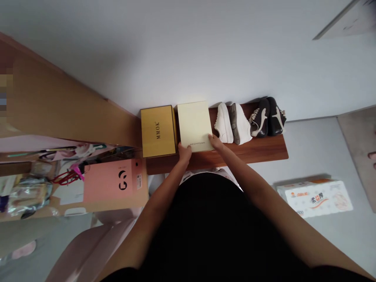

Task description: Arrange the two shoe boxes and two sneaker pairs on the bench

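Observation:
A cream shoebox lies on a dark wooden shelf against the white wall. My left hand grips its near left corner. My right hand holds its near right corner, fingers curled on the edge. A gold box marked MMOK sits just left of the cream box, nearly touching it. To the right of the cream box stand a pair of white sneakers and a pair of black shoes with white stripes.
A tall wooden cabinet fills the left side. Below it a pink box and cluttered bags sit on a lower surface. A pack of tissue paper lies on the grey floor at the right.

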`<action>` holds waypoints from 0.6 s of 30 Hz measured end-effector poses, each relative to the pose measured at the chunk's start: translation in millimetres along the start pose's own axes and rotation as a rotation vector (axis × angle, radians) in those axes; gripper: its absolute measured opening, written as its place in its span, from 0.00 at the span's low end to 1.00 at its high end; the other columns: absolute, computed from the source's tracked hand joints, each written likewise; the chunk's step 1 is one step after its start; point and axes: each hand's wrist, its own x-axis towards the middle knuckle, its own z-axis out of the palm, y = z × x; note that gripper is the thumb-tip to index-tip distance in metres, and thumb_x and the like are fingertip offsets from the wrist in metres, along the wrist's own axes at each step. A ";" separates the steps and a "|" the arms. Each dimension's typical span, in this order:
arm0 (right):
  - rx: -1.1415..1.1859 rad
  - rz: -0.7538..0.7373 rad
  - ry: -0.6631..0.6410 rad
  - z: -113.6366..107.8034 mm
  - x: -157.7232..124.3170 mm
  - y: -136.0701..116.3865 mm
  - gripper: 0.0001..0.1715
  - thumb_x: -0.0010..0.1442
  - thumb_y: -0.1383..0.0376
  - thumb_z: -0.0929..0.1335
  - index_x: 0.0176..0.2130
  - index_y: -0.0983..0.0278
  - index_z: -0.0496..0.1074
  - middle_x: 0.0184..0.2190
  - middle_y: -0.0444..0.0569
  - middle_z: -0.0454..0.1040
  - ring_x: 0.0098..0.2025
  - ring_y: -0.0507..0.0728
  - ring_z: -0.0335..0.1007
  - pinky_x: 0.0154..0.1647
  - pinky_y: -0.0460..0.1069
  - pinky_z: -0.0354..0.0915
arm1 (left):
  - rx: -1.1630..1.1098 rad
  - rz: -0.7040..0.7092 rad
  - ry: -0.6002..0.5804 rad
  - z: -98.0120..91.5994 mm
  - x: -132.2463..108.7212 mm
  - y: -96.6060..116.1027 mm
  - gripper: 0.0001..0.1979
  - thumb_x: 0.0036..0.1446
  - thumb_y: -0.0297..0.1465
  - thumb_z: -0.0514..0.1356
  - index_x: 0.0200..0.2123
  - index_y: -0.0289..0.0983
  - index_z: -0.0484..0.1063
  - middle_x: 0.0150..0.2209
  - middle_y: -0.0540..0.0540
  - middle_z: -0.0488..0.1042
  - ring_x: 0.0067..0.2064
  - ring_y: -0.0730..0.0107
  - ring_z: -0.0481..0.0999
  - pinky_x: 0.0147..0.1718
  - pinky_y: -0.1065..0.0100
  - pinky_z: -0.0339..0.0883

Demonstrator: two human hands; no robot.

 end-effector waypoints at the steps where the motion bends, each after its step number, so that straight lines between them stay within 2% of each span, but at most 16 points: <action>1: -0.002 0.032 -0.001 -5.3 -2.0 0.8 0.36 0.66 0.43 0.65 0.60 0.64 0.71 0.53 0.59 0.78 0.56 0.67 0.74 0.59 0.63 0.69 | 0.036 0.011 0.008 -3.2 -2.3 3.0 0.32 0.59 0.28 0.62 0.66 0.33 0.59 0.66 0.32 0.67 0.67 0.56 0.68 0.67 0.59 0.59; 3: 0.007 0.052 0.022 -22.0 -8.3 6.0 0.32 0.63 0.47 0.68 0.58 0.64 0.73 0.55 0.59 0.77 0.56 0.65 0.74 0.61 0.61 0.67 | 0.108 0.076 0.035 -10.4 -9.0 11.2 0.36 0.58 0.30 0.65 0.67 0.34 0.58 0.69 0.32 0.62 0.72 0.53 0.60 0.71 0.56 0.51; 5: 0.029 0.010 0.088 -47.6 -17.4 16.4 0.31 0.61 0.49 0.70 0.57 0.64 0.74 0.56 0.58 0.77 0.55 0.64 0.75 0.62 0.59 0.67 | 0.143 0.186 0.042 -14.9 -18.3 22.0 0.38 0.58 0.31 0.65 0.69 0.35 0.57 0.72 0.33 0.58 0.74 0.53 0.54 0.73 0.56 0.45; 7: 0.039 -0.018 0.185 -80.5 -27.4 31.6 0.30 0.61 0.50 0.70 0.56 0.64 0.74 0.55 0.58 0.78 0.53 0.63 0.77 0.60 0.59 0.68 | 0.116 0.269 -0.019 -11.9 -29.6 34.2 0.35 0.60 0.31 0.64 0.69 0.36 0.58 0.72 0.35 0.58 0.74 0.54 0.56 0.73 0.56 0.47; 9: -0.009 0.009 0.314 -115.7 -36.1 49.7 0.30 0.61 0.52 0.68 0.56 0.65 0.74 0.52 0.58 0.79 0.52 0.64 0.77 0.58 0.61 0.69 | 0.051 0.273 -0.147 1.9 -41.9 46.2 0.30 0.63 0.32 0.62 0.67 0.38 0.61 0.70 0.36 0.61 0.69 0.55 0.65 0.69 0.56 0.56; 11: -0.122 0.082 0.424 -146.7 -41.4 68.2 0.29 0.60 0.55 0.69 0.56 0.68 0.74 0.52 0.61 0.79 0.53 0.66 0.76 0.59 0.61 0.69 | -0.004 0.225 -0.287 26.9 -53.2 55.7 0.28 0.63 0.32 0.62 0.65 0.38 0.64 0.67 0.34 0.66 0.62 0.55 0.73 0.63 0.56 0.64; 13: -0.245 0.148 0.438 -168.4 -42.4 84.1 0.29 0.58 0.57 0.71 0.55 0.69 0.75 0.52 0.64 0.78 0.56 0.68 0.74 0.60 0.61 0.67 | -0.023 0.179 -0.370 60.3 -61.1 61.8 0.29 0.61 0.30 0.65 0.65 0.37 0.66 0.65 0.33 0.68 0.59 0.54 0.76 0.61 0.56 0.66; 15: -0.322 0.167 0.356 -179.0 -39.1 95.2 0.32 0.55 0.58 0.73 0.56 0.69 0.74 0.53 0.65 0.78 0.58 0.69 0.73 0.60 0.60 0.66 | -0.002 0.151 -0.376 97.4 -63.9 65.0 0.35 0.56 0.27 0.69 0.66 0.35 0.65 0.67 0.31 0.65 0.63 0.50 0.72 0.64 0.56 0.62; 18: -0.372 0.142 0.275 -180.2 -28.5 102.0 0.38 0.52 0.56 0.75 0.58 0.70 0.71 0.56 0.66 0.75 0.60 0.69 0.71 0.61 0.59 0.65 | 0.074 0.102 -0.325 147.2 -58.2 66.3 0.44 0.49 0.24 0.72 0.68 0.27 0.59 0.69 0.23 0.61 0.70 0.45 0.63 0.68 0.55 0.56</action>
